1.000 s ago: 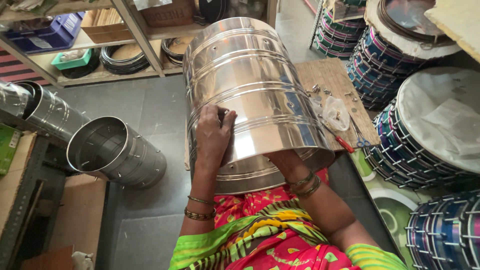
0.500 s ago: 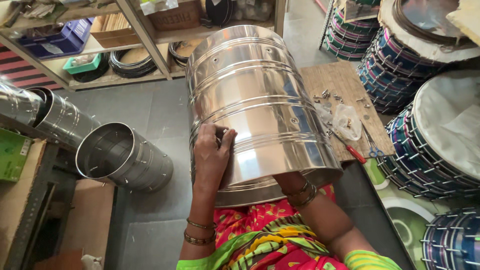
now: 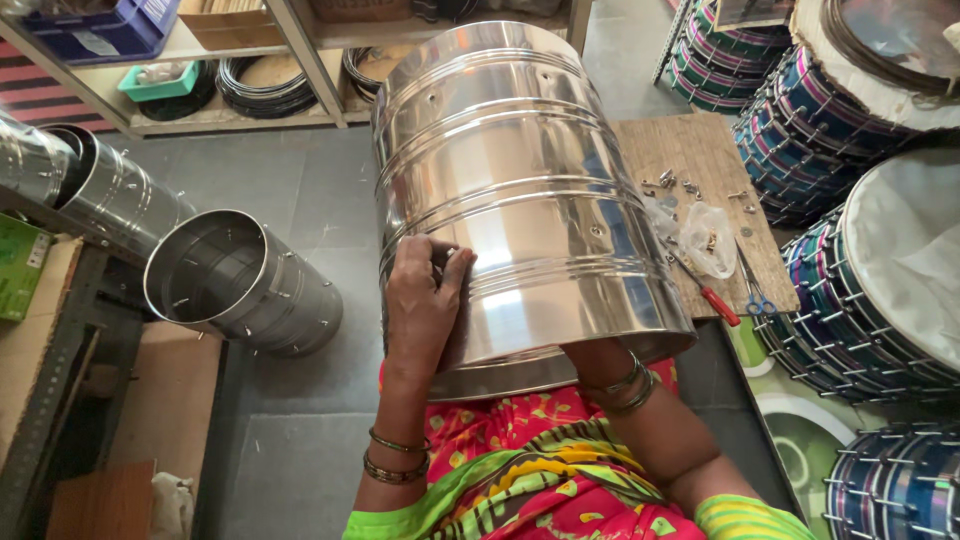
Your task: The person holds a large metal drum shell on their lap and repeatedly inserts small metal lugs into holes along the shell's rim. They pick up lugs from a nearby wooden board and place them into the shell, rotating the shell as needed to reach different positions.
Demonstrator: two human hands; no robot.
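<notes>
One view only, head camera. Containers first: large shiny steel drum shell (image 3: 520, 190) lies tilted across the person's lap, open rim toward the body, far end pointing at the shelf (image 3: 300, 50). Inside of it not visible apart from the right forearm going in. Second steel shell (image 3: 240, 285) lies on its side on the floor to the left, mouth facing the camera, nothing visible inside but small bolt ends poking through the wall. More steel shells (image 3: 70, 185) behind it, upper left. Clear plastic bag (image 3: 710, 240) on the wooden board (image 3: 700, 160) right of the big shell, small hardware inside; loose screws scattered near it, red-handled screwdriver (image 3: 715, 298) and scissors (image 3: 755, 290) at the board's near edge. Blue crate (image 3: 100, 25) and green tray (image 3: 160, 78) on the shelf, contents unclear.

Left hand (image 3: 420, 300) is pressed on the outside of the big shell, near its lower ribs; fingers (image 3: 450, 262) bunched at one spot on the wall, apparently pinching something tiny, can't tell what. Wrist straight, bangles on the forearm.

Right hand hidden inside the shell; only wrist and bangles show at the rim, finger state can't be told.

Finished blue laced drums (image 3: 880, 290) stacked on the right.
</notes>
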